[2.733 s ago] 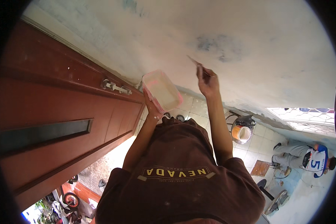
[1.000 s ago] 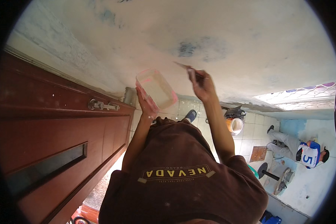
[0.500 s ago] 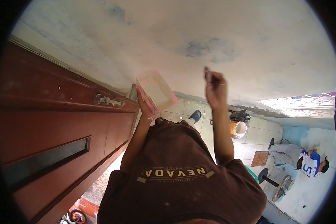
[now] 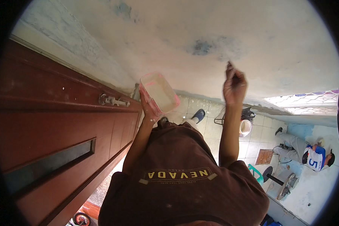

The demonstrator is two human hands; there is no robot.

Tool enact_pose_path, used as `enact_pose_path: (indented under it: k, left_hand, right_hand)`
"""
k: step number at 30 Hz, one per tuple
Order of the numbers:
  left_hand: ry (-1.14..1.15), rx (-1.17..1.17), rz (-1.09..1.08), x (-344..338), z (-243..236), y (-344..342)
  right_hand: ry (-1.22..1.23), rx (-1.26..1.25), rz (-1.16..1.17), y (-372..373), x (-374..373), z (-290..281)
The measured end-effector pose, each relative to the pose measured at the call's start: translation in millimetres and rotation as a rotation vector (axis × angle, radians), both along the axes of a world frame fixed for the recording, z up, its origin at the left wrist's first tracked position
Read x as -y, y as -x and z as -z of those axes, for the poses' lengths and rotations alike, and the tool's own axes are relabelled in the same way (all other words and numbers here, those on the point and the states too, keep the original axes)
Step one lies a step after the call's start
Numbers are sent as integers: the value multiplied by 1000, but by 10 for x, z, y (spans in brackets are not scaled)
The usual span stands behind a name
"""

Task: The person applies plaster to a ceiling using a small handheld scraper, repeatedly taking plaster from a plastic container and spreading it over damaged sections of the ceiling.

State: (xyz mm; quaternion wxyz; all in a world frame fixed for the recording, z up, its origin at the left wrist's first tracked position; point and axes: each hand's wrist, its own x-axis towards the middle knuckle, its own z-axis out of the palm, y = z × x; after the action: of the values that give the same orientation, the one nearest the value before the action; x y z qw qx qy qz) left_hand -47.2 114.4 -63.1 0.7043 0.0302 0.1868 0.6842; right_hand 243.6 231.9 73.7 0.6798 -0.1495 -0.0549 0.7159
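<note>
My left hand (image 4: 148,110) grips the side of a clear, pink-edged plastic container (image 4: 177,101), which is tilted so its inside shows. A pale off-white material lies in it. My right hand (image 4: 235,87) is raised before the patchy off-white wall (image 4: 169,45), its fingers closed in a pinch. Something small and dark shows at the fingertips, too blurred to name. Just above those fingertips the wall carries a blue-grey patch (image 4: 202,47). Whether the fingertips touch the wall, I cannot tell.
A brown wooden door (image 4: 64,132) with a metal handle (image 4: 113,101) stands at my left. On the tiled floor (image 4: 211,124) sits a white bucket (image 4: 245,128) beside a black bag (image 4: 248,115). Another person (image 4: 305,151) is low by the right wall, near a round-based stand (image 4: 275,177).
My right hand has moved to the right along the wall, still pinched. The left hand keeps its hold on the container. The view has shifted slightly.
</note>
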Motion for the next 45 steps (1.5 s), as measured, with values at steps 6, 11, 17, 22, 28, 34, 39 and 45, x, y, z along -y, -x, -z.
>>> enact_pose_path:
  k: [6, 11, 17, 22, 28, 34, 39, 45]
  left_hand:
    - [85, -41, 2, -5, 115, -19]
    - [23, -3, 52, -47, 166, -88]
    - [-15, -50, 57, -63, 97, -157]
    - [-96, 20, 80, -61, 254, -131]
    - [-77, -56, 97, -96, 302, -135]
    - [-117, -39, 110, 28, 194, -109]
    - [-255, -392, 88, 73, 192, 9]
    - [-54, -135, 57, 163, 286, 33]
  right_hand:
    - [225, 418, -83, 387, -108, 1088]
    - [34, 332, 61, -40, -475, 131]
    - [-135, 391, 225, -20, 407, -723]
    - [-63, 987, 17, -218, 481, 489]
    - [-93, 1212, 151, -425, -288, 820]
    - [-182, 748, 223, 94, 194, -809]
    - [-95, 1095, 162, -90, 359, -448]
    - [-178, 2093, 483, 51, -34, 4]
